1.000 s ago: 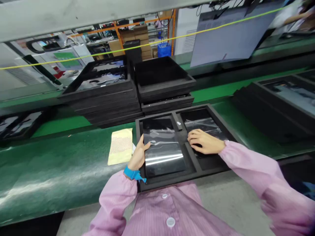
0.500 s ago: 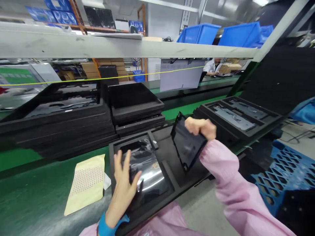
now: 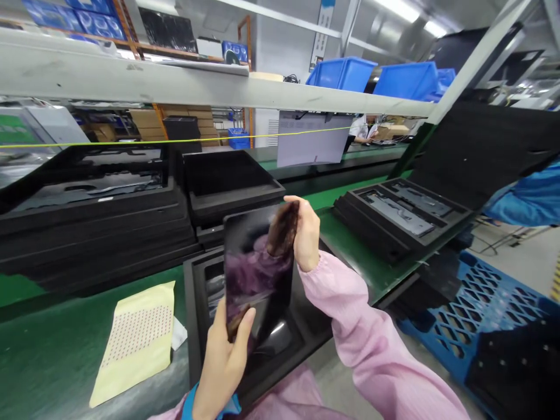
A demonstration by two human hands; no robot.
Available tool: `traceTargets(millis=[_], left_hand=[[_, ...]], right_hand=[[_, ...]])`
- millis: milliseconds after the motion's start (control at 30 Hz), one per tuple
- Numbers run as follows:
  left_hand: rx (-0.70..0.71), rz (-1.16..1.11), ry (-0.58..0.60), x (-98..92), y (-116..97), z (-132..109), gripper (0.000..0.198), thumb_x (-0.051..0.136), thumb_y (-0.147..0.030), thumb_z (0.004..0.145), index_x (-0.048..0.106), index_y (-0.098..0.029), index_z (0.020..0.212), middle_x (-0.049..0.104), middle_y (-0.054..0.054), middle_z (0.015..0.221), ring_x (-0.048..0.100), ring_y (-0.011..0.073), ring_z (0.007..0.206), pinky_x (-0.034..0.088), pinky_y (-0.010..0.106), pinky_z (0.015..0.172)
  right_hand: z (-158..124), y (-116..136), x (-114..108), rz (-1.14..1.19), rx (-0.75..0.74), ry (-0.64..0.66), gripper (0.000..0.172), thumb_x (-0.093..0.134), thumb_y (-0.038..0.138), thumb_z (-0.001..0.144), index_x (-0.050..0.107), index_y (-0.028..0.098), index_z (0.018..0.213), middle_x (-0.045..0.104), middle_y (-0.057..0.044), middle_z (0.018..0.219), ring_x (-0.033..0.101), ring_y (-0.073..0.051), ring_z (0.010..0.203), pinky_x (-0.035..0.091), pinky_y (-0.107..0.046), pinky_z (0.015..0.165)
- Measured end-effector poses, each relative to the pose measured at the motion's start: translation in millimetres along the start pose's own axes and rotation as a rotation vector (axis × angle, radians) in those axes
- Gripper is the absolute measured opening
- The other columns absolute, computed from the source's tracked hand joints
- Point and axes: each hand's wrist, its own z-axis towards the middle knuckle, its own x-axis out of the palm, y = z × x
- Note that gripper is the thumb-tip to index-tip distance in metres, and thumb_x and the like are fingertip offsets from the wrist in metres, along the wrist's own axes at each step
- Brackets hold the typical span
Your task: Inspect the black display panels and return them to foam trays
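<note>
The glossy black rectangular panel [image 3: 258, 274] is held upright above the black foam tray [image 3: 192, 326] w/ left hand [image 3: 225, 361] & right hand [image 3: 305, 236] grip clamped on its edges; inspection step is judged, next a steady tilt.

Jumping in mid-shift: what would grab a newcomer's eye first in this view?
The glossy black panel held upright at centre, mirroring pink sleeves: the left hand grips its lower edge and the right hand its top corner. Beneath it lies an open black foam tray on the green belt, with a yellow dotted sheet to its left. Bright blue bins line the shelf above.
</note>
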Motion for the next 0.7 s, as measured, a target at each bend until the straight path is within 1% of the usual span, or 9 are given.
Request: traceTargets(millis=[33,67,133,200,300,367,467,567,700], left_hand=[[-0.071,-0.036,-0.027,-1.5,-4.3,-1.0,0.049,0.057,-0.04,0.089,0.052,-0.022,0.135,0.072,0.007,0.114,0.067,0.0263,0.109,0.053,0.035,0.096],[-0.109,-0.065,-0.04,-3.1,-8.0,-1.0,0.054,0.058,-0.042,0.089,0.049,-0.022,0.138,0.07,0.007,0.117,0.063,0.0271,0.115,0.049,0.038,0.102],[-0.142,-0.1,-0.046,-6.6,-12.2,1.4,0.06,0.059,-0.045,0.087,0.045,-0.025,0.141,0.065,0.006,0.127,0.054,0.0276,0.126,0.039,0.04,0.111],[-0.181,-0.128,-0.039,-10.9,-12.5,5.4,0.063,0.06,-0.047,0.086,0.042,-0.027,0.143,0.057,0.005,0.138,0.044,0.0274,0.136,0.03,0.04,0.117],[-0.266,-0.188,-0.044,-18.9,-11.6,9.5,0.063,0.058,-0.047,0.087,0.039,-0.031,0.145,0.043,0.001,0.151,0.032,0.0244,0.144,0.023,0.038,0.12],[-0.283,-0.216,-0.064,-24.7,-13.5,8.6,0.065,0.058,-0.045,0.088,0.034,-0.033,0.147,0.035,-0.003,0.156,0.023,0.0207,0.147,0.018,0.034,0.122],[-0.253,-0.239,-0.098,-32.7,-20.9,2.0,0.068,0.06,-0.042,0.087,0.031,-0.036,0.148,0.026,-0.008,0.159,0.015,0.0165,0.149,0.014,0.028,0.122],[-0.239,-0.319,-0.08,-39.2,-31.0,-5.6,0.07,0.063,-0.038,0.086,0.031,-0.037,0.148,0.028,-0.01,0.158,0.016,0.0152,0.148,0.019,0.023,0.12],[-0.228,-0.473,-0.03,-45.2,-42.7,-12.4,0.071,0.064,-0.029,0.085,0.033,-0.033,0.148,0.031,-0.007,0.157,0.024,0.0174,0.146,0.023,0.025,0.119]], right_hand=[[-3.3,-1.0,0.8,-0.051,-0.02,0.003,0.041,0.041,0.055,0.091,0.061,0.022,0.105,0.065,-0.005,0.11,0.058,-0.021,0.107,0.042,-0.041,0.104],[-5.8,-2.0,1.1,-0.099,-0.038,0.023,0.039,0.047,0.052,0.089,0.062,0.022,0.11,0.062,-0.006,0.119,0.055,-0.023,0.116,0.037,-0.042,0.11],[-9.1,-3.9,0.1,-0.173,-0.07,0.088,0.037,0.052,0.048,0.088,0.065,0.023,0.112,0.058,-0.007,0.128,0.051,-0.026,0.123,0.031,-0.045,0.115],[-12.8,-4.8,-2.6,-0.209,-0.099,0.167,0.031,0.053,0.046,0.087,0.069,0.025,0.105,0.053,-0.004,0.135,0.044,-0.027,0.131,0.026,-0.048,0.117],[-24.3,-1.2,-10.0,-0.195,-0.124,0.342,0.02,0.06,0.042,0.084,0.073,0.027,0.086,0.043,0.003,0.144,0.025,-0.028,0.143,0.022,-0.05,0.119],[-35.4,4.5,-16.7,-0.106,-0.121,0.454,0.019,0.06,0.038,0.084,0.072,0.026,0.075,0.046,0.003,0.142,0.024,-0.028,0.144,0.022,-0.05,0.119],[-50.2,15.4,-27.4,0.146,-0.054,0.495,0.025,0.055,0.029,0.083,0.065,0.021,0.061,0.058,-0.002,0.13,0.03,-0.03,0.14,0.016,-0.052,0.12],[-55.0,25.9,-37.6,0.285,0.061,0.503,0.025,0.055,0.029,0.078,0.062,0.021,0.055,0.064,-0.004,0.121,0.029,-0.031,0.141,0.01,-0.057,0.12],[-49.4,33.6,-50.1,0.249,0.089,0.584,0.027,0.05,0.032,0.08,0.065,0.028,0.058,0.063,0.004,0.121,0.026,-0.027,0.143,0.008,-0.054,0.123]])
